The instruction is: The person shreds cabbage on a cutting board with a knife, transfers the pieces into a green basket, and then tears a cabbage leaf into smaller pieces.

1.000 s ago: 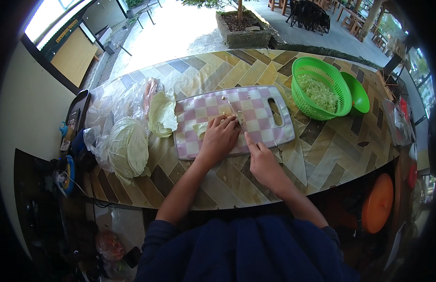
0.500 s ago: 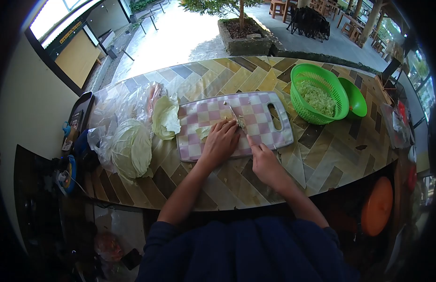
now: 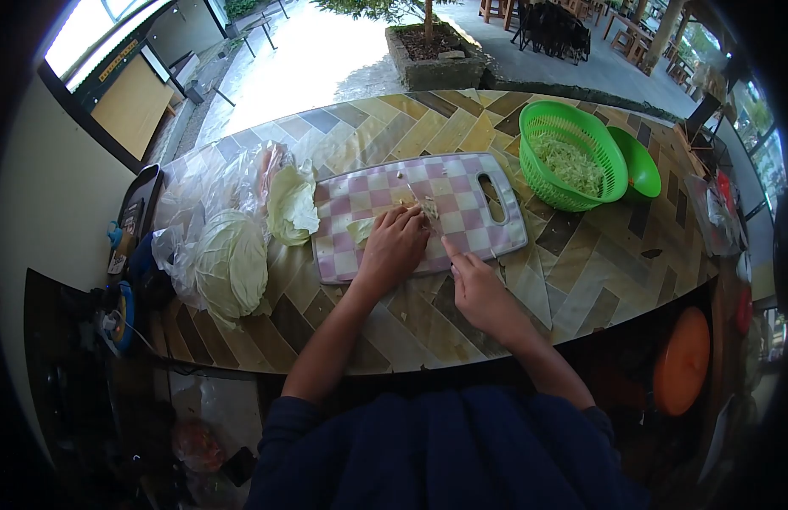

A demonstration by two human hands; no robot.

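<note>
A pink-and-white checkered cutting board (image 3: 462, 191) lies on the table. My left hand (image 3: 395, 244) presses down on a piece of cabbage (image 3: 358, 230), its fingers bent and close together; pale leaf shows left of the hand, and the rest is hidden beneath it. My right hand (image 3: 479, 289) grips a knife (image 3: 414, 194) by its handle, index finger stretched forward. The thin blade points away from me, just right of my left fingertips. Small cabbage shreds (image 3: 430, 209) lie around the blade.
Left of the board are a cabbage head (image 3: 231, 263), loose cabbage leaves (image 3: 292, 204) and clear plastic bags (image 3: 194, 191). At the right stands a green basket (image 3: 551, 189) of shredded cabbage, beside a green bowl (image 3: 640, 161). A dark tray (image 3: 145, 191) sits at the left edge.
The whole view has shifted slightly, so the table sits a little higher and further left. Both hands stay at the board, with the knife handle slightly lower against it.
</note>
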